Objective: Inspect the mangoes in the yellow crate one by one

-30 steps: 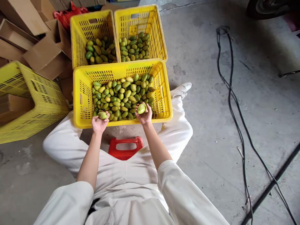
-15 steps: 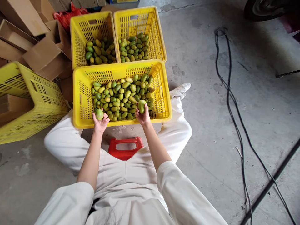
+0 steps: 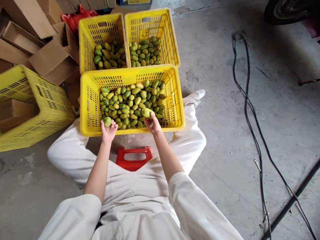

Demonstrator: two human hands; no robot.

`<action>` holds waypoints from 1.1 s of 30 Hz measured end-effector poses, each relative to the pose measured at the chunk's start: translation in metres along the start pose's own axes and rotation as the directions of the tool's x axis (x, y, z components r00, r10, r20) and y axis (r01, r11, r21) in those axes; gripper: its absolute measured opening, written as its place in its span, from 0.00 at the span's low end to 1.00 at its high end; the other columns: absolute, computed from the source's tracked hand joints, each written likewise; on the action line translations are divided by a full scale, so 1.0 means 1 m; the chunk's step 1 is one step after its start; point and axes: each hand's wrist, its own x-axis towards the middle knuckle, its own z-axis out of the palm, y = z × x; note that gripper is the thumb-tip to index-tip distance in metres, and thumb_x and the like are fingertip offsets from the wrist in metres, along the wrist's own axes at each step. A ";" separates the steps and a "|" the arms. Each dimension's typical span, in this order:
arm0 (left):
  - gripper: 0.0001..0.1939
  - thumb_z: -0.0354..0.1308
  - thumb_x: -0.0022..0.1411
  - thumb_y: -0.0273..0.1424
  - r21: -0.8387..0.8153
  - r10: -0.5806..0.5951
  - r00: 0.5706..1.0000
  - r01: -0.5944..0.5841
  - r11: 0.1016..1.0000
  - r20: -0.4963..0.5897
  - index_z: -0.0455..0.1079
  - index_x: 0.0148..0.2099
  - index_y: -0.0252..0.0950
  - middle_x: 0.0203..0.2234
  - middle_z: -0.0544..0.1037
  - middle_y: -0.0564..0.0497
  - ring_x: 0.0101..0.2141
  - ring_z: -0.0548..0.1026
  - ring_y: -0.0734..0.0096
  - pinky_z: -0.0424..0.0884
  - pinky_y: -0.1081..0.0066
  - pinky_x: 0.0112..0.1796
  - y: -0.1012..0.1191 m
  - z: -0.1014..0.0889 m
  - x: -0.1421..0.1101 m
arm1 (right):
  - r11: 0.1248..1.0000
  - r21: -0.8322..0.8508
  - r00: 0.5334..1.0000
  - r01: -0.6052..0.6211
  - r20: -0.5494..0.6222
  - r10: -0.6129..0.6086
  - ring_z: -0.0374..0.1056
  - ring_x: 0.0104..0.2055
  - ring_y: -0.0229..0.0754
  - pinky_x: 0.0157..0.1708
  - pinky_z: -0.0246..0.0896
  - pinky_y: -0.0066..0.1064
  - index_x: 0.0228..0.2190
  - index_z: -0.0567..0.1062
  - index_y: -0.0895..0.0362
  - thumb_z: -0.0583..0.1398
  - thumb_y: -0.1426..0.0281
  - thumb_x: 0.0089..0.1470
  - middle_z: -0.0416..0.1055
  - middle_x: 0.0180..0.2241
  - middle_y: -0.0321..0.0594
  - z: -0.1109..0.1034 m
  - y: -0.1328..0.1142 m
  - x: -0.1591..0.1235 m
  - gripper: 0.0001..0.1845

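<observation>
My left hand (image 3: 109,131) is closed around a round-looking green mango (image 3: 107,121), just inside the near edge of a yellow crate (image 3: 132,132). My right hand (image 3: 153,124) grips another green mango (image 3: 146,112) between thumb and fingers, its long side lying across. Below both hands, a layer of small green and yellowish mangoes (image 3: 130,103) covers much of the crate's bottom. Part of each held fruit is hidden by the fingers.
Two more yellow crates (image 3: 152,12) with mangoes stand behind. At left are a tilted yellow crate (image 3: 50,100) and cardboard boxes (image 3: 51,61). A red plastic stool (image 3: 134,165) shows beneath me. Black cables (image 3: 252,110) cross the floor at right, near a wheel (image 3: 281,11).
Both mangoes have been turned in my hands. The left one now shows a rounder end; the right one stood upright half a second ago and now lies sideways.
</observation>
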 end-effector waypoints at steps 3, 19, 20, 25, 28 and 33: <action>0.23 0.62 0.78 0.50 -0.042 0.002 1.000 -0.003 0.999 -0.017 0.75 0.36 0.38 0.27 0.69 0.55 0.24 0.64 0.77 0.69 0.75 0.30 0.000 0.001 -0.002 | 0.998 0.064 0.999 -0.019 -0.025 0.020 0.66 0.26 0.34 0.20 0.62 0.24 0.37 0.76 0.50 0.72 0.56 0.64 0.77 0.30 0.30 0.004 -0.004 -0.003 0.14; 0.06 0.70 0.66 0.25 0.138 -0.126 0.992 0.121 0.983 0.028 0.75 0.41 0.39 0.36 0.77 0.51 0.34 0.74 0.74 0.66 0.76 0.30 0.002 -0.008 0.007 | 0.981 0.141 0.989 -0.131 -0.046 0.139 0.72 0.26 0.36 0.21 0.72 0.23 0.37 0.75 0.52 0.71 0.57 0.64 0.76 0.29 0.33 0.008 -0.013 -0.008 0.14; 0.05 0.69 0.67 0.26 0.129 -0.122 0.992 0.118 0.985 0.027 0.75 0.41 0.38 0.35 0.77 0.51 0.34 0.74 0.74 0.66 0.76 0.30 0.002 -0.008 0.008 | 0.981 0.131 0.988 -0.145 -0.044 0.151 0.72 0.25 0.36 0.20 0.70 0.22 0.37 0.75 0.52 0.70 0.57 0.65 0.77 0.29 0.34 0.009 -0.014 -0.009 0.14; 0.10 0.62 0.73 0.37 0.084 -0.084 0.997 0.083 0.993 -0.002 0.78 0.40 0.36 0.36 0.80 0.45 0.38 0.79 0.65 0.72 0.71 0.33 0.002 -0.009 0.009 | 0.968 0.106 0.971 -0.227 -0.047 0.232 0.71 0.24 0.40 0.18 0.69 0.25 0.39 0.77 0.55 0.53 0.59 0.73 0.77 0.26 0.41 0.021 -0.019 -0.013 0.17; 0.10 0.66 0.72 0.37 0.121 -0.085 0.996 0.088 0.989 -0.026 0.78 0.39 0.36 0.35 0.81 0.46 0.40 0.81 0.62 0.74 0.68 0.37 -0.001 -0.010 0.010 | 0.963 0.151 0.972 -0.224 -0.041 0.233 0.67 0.22 0.39 0.17 0.67 0.26 0.39 0.76 0.54 0.46 0.66 0.72 0.77 0.27 0.40 0.025 -0.023 -0.017 0.19; 0.14 0.74 0.70 0.35 0.128 -0.074 0.997 0.075 0.989 -0.017 0.73 0.36 0.36 0.35 0.80 0.48 0.37 0.81 0.68 0.71 0.75 0.32 -0.004 -0.007 0.011 | 0.953 0.229 0.978 -0.200 -0.011 0.208 0.67 0.23 0.37 0.16 0.61 0.23 0.42 0.75 0.52 0.52 0.62 0.71 0.79 0.32 0.38 0.018 -0.027 -0.020 0.14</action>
